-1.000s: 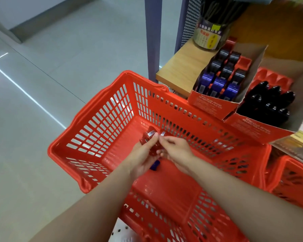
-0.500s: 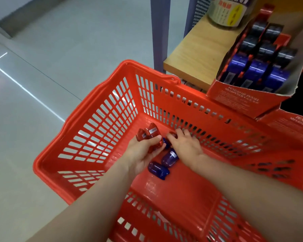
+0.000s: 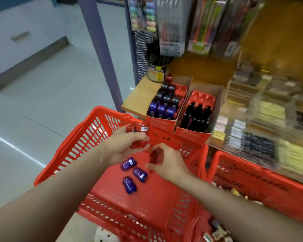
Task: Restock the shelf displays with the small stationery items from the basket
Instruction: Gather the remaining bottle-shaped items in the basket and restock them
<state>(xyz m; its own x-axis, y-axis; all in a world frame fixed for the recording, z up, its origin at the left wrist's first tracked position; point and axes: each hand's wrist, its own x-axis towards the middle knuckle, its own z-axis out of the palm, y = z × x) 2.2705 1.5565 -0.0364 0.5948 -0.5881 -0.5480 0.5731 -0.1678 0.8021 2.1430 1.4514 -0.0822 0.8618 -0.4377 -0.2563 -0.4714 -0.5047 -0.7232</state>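
Both hands have come up off the basket floor since half a second ago, and the view has lifted, so the shelf now fills the upper right of the frame. From the head camera, the left hand (image 3: 124, 147), at centre frame, is curled round a bunch of red items (image 3: 137, 130), their white stickers showing above the fingers. Just right of it, the right hand (image 3: 166, 163) pinches a single red item (image 3: 154, 157) between thumb and fingers. Three blue items (image 3: 132, 172) lie loose on the floor of the red basket (image 3: 73, 149), just below the hands. Beyond the basket's far rim sit two red display boxes (image 3: 162, 123) on the wooden shelf (image 3: 140, 96); one holds blue and dark pieces, with empty slots at its back. With the left hand so full, I'd judge one piece could slip out and drop as the single one is passed across or carried up. Printing on the box fronts and stickers is too blurred to read.
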